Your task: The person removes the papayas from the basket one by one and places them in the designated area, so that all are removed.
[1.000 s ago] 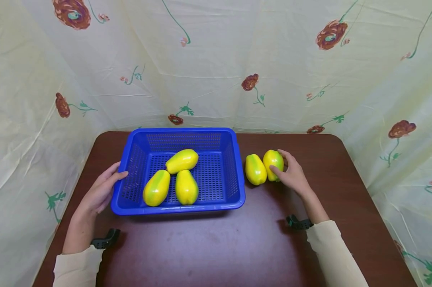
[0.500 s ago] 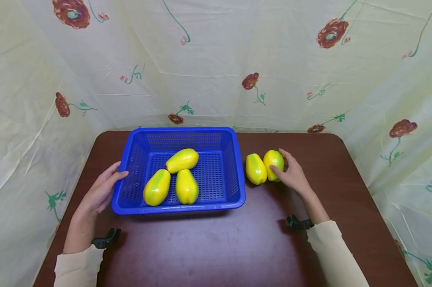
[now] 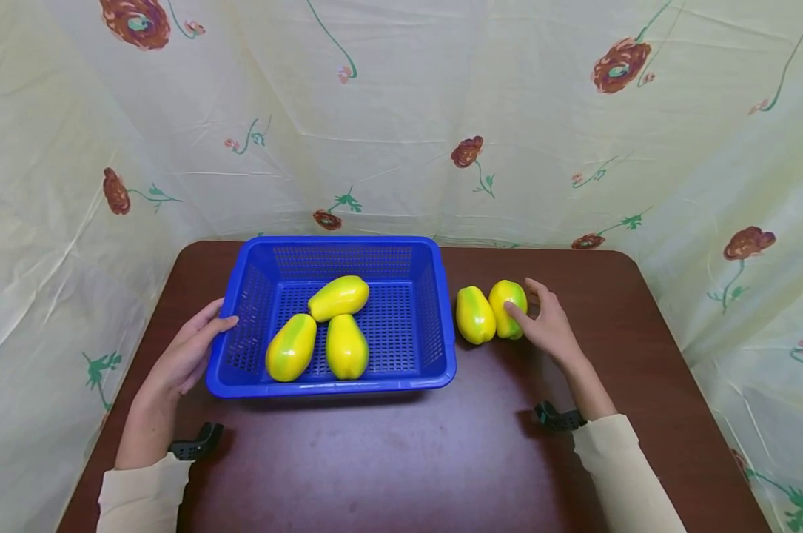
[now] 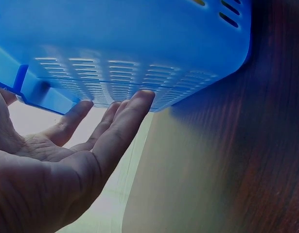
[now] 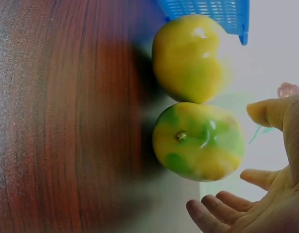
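Note:
My left hand (image 3: 191, 352) holds the left end of a blue plastic basket (image 3: 331, 390), thumb over the rim and fingers against the perforated outer wall (image 4: 122, 73). Three yellow-green papayas lie inside: one papaya (image 3: 339, 298) at the back, another papaya (image 3: 291, 348) at front left, and a third papaya (image 3: 347, 348) beside it. My right hand (image 3: 549, 326) is spread at the right of an outer papaya (image 3: 506, 307); in the right wrist view a gap shows between its fingers and that papaya (image 5: 198, 141). A neighbouring papaya (image 3: 476, 314) lies between it and the basket.
Everything rests on a dark brown wooden table (image 3: 374, 459) with rounded back corners. A pale curtain (image 3: 401, 111) with a flower pattern hangs behind the table and along both sides. Each wrist wears a black band.
My right hand has shifted slightly right, and its fingers have drawn a little away from the outer papaya. The left hand and the basket stay where they were.

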Demonstrator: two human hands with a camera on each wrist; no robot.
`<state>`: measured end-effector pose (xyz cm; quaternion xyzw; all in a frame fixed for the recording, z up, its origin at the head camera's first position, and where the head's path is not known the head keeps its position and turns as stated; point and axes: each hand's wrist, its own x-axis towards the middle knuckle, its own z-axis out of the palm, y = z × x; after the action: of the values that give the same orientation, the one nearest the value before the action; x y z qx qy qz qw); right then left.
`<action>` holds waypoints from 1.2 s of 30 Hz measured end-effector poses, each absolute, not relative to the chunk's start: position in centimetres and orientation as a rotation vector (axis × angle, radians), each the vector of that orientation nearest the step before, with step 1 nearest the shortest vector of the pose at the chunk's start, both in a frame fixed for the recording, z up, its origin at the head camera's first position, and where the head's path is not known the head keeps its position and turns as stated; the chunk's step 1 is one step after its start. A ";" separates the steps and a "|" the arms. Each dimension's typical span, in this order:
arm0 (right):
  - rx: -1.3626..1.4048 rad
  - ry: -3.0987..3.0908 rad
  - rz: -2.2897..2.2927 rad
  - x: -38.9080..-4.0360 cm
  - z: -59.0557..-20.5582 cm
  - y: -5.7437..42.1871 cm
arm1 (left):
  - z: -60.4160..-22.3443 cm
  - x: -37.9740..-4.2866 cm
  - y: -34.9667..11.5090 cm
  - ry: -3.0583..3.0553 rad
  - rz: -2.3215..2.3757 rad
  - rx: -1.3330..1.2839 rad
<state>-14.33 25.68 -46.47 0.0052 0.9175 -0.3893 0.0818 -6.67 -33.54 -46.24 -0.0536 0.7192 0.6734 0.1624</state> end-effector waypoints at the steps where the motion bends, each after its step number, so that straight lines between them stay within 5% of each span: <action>1: 0.017 2.744 -1.168 -14.3 -46.3 25.6 | -46.2 -6.7 -33.5 2.052 1.922 -0.154; 36: -0.163 2.819 -1.224 -12.2 -40.1 22.7 | -46.0 -6.8 -33.4 2.070 1.898 -0.169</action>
<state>-12.24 22.69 -40.13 -0.0531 0.9155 -0.3976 0.0321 -6.81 -33.43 -46.03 -0.0593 0.7258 0.6656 0.1632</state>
